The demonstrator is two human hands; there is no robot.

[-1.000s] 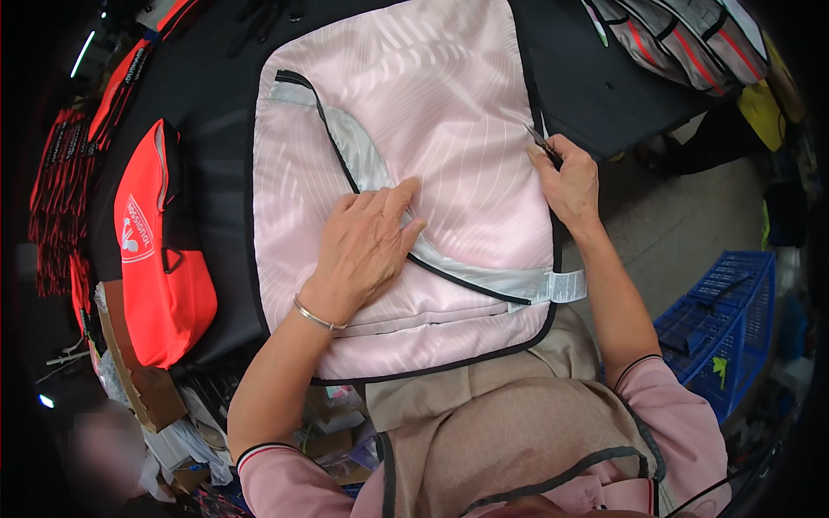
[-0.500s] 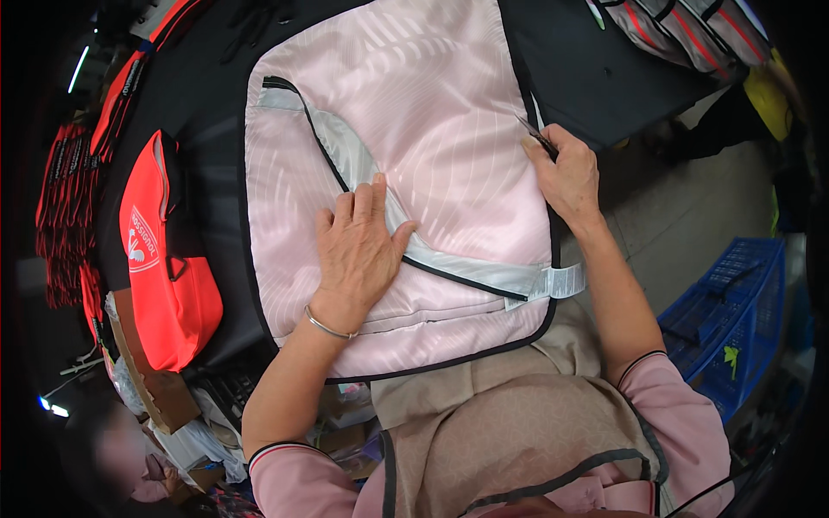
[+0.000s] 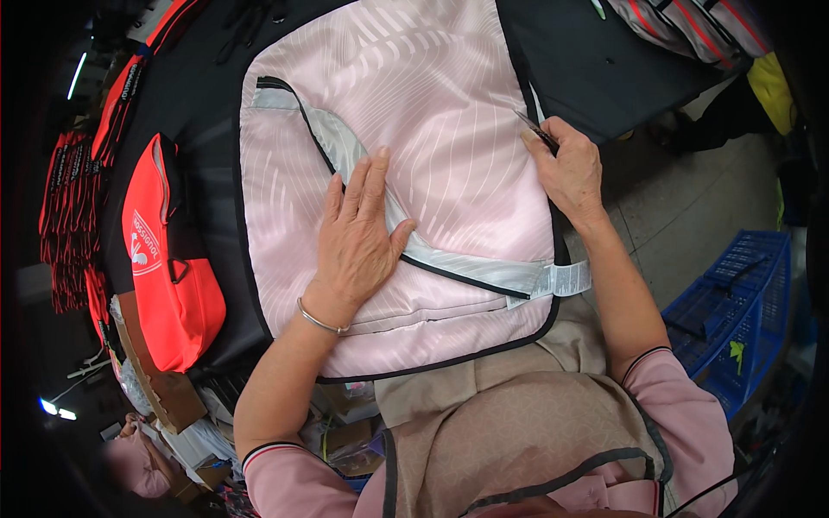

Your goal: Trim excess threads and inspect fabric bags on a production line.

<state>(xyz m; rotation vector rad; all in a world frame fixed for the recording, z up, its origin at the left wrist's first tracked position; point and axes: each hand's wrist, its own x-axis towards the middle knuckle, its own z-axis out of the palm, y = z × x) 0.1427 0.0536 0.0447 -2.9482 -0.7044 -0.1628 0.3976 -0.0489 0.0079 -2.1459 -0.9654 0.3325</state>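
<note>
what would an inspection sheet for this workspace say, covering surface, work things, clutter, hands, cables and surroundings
Surface: black table, partly covered by fabric.
Work things: pink panel with black edging, grey strip across it; white label at the lower right.
Clutter: red-and-black bag at left; grey bags with red stripes at upper right.
Hands: left hand flat on the panel; right hand grips a pointed tool.
Cables: thin dark cord at lower right, use unclear.
Surroundings: blue crate at right, another person at lower left.
</note>
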